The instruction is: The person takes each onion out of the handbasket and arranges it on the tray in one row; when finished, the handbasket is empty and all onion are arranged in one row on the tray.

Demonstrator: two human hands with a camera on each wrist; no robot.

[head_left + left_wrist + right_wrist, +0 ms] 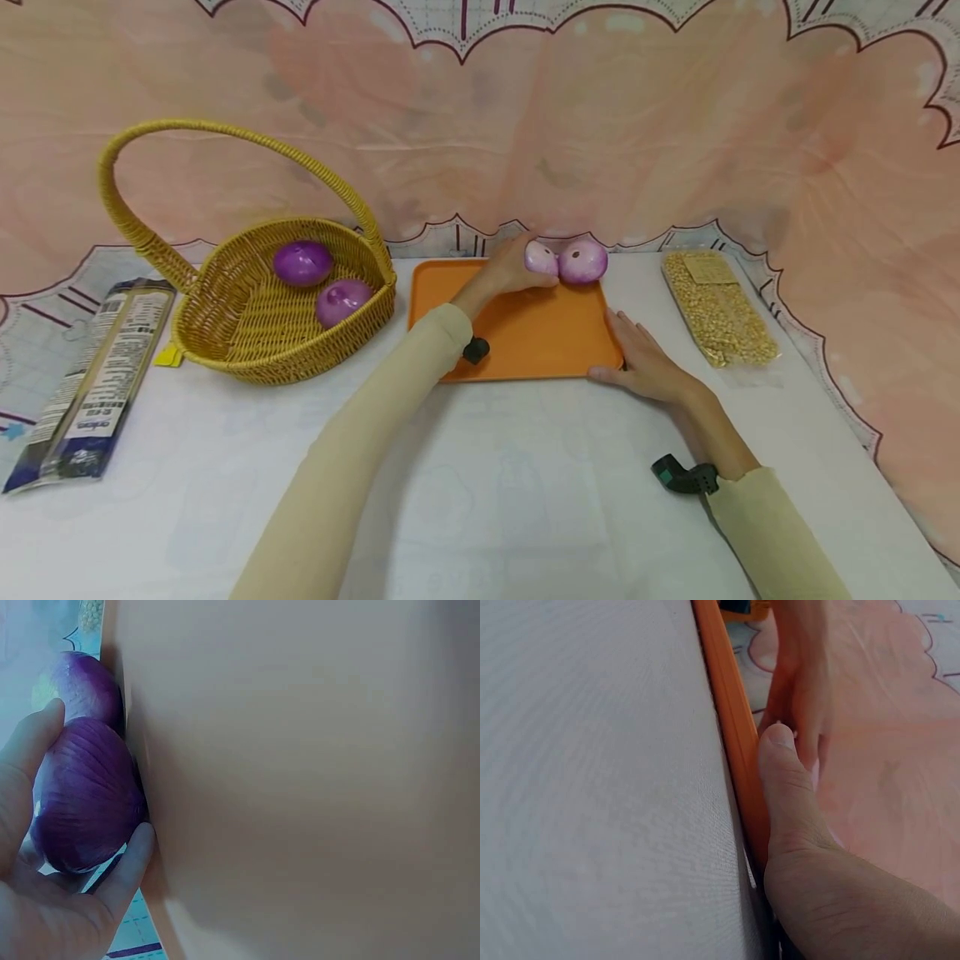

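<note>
At the far right edge of an orange tray [536,337], two purple-and-white onions [583,262] sit side by side. My left hand [508,267] reaches across the tray and grips the left onion [541,258]. The left wrist view shows thumb and fingers spread around this purple onion [88,796], with the other onion just beyond. My right hand [643,360] lies at the tray's right edge, fingers straight and holding nothing. In the right wrist view, the right thumb [786,791] rests along the orange rim [731,712].
A yellow wicker basket [281,362] with a tall handle stands left of the tray, holding a dark purple onion [302,262] and a lighter one [342,302]. A long printed packet [93,383] lies far left. A bag of yellow kernels [716,308] is at the right.
</note>
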